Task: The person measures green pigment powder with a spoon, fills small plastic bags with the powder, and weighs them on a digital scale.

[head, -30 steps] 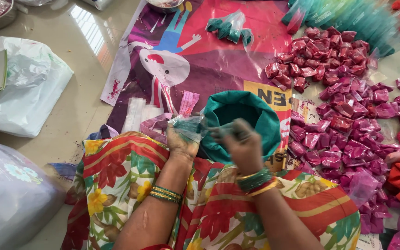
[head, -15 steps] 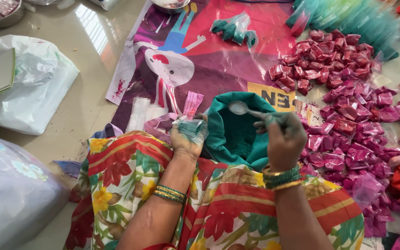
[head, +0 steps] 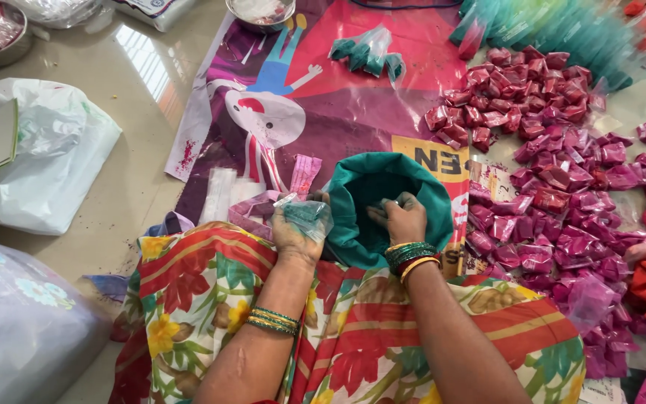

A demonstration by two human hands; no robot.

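My left hand (head: pixel 295 232) grips a small clear plastic pouch (head: pixel 309 215) with teal powder in it, held just left of an open sack of teal powder (head: pixel 353 217). My right hand (head: pixel 400 218) reaches down into the mouth of that sack, fingers curled around a small metal spoon whose handle barely shows. Both wrists wear green and gold bangles. My lap is covered by a cloth with red, green and yellow flowers (head: pixel 211 299).
A heap of small filled pink pouches (head: pixel 562 179) spreads on the right. Several teal pouches (head: pixel 364 52) lie at the top on a printed pink sheet (head: pixel 353 112). Empty clear pouches (head: pixel 222 194) lie left of the sack. White plastic bag (head: pixel 46 157) at left.
My right hand, raised with a spoon over the pouch a moment ago, has dropped into the teal sack. The left hand still holds the pouch.
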